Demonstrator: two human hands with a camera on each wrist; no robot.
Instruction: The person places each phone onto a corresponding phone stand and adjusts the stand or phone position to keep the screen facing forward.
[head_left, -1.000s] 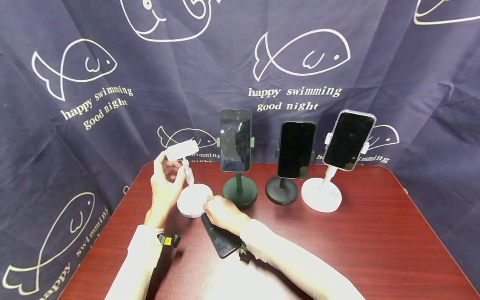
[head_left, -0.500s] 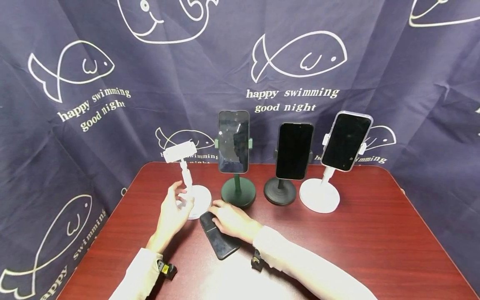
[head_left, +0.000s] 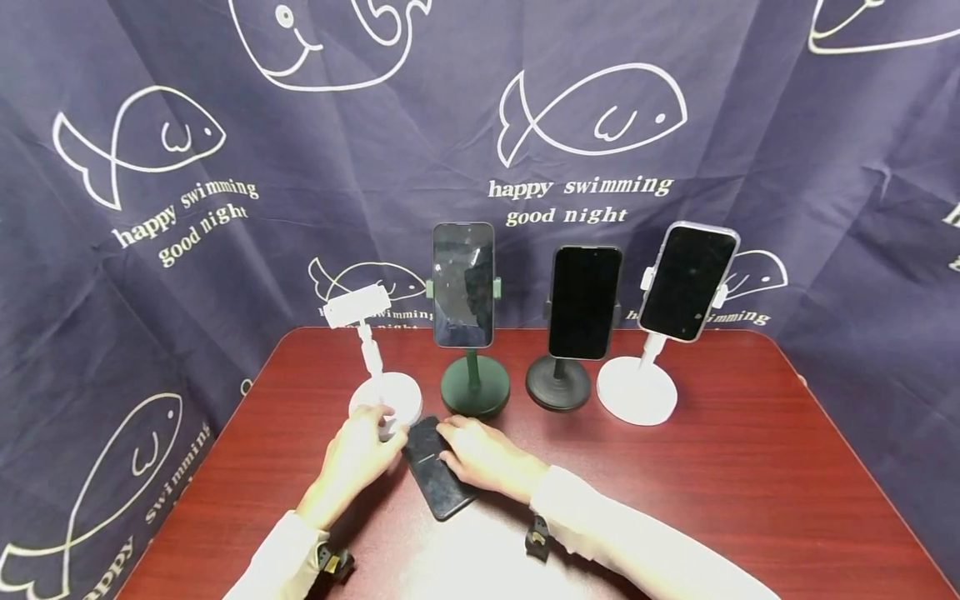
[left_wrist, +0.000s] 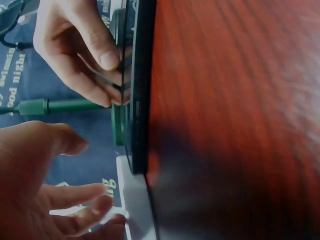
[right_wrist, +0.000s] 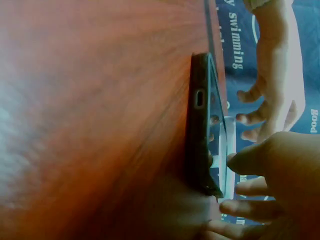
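Observation:
A dark smartphone [head_left: 441, 490] lies flat on the table, screen up, its far end close to the base of a white phone stand [head_left: 405, 392]. That stand's white clamp [head_left: 358, 305] is tilted and bears no phone. My left hand [head_left: 356, 454] hovers by the stand's base and the phone's far left corner, with thumb and fingers spread apart. My right hand [head_left: 491, 458] reaches over the phone's right side, its fingers loosely bent, fingertips right at the screen and far edge. In the right wrist view, the right thumb [right_wrist: 242, 161] comes right up to the phone's glass.
Along the back stand a green phone stand [head_left: 474, 387], a black one [head_left: 558, 385] and another white one [head_left: 637, 392], each with a phone upright in its clamp. A blue fish-print curtain [head_left: 420, 150] hangs behind the reddish wooden table [head_left: 712, 483].
My left hand has come down from the white clamp, past the stem, to the base beside the phone. My right hand has drawn back to the right over the phone, which barely shifted.

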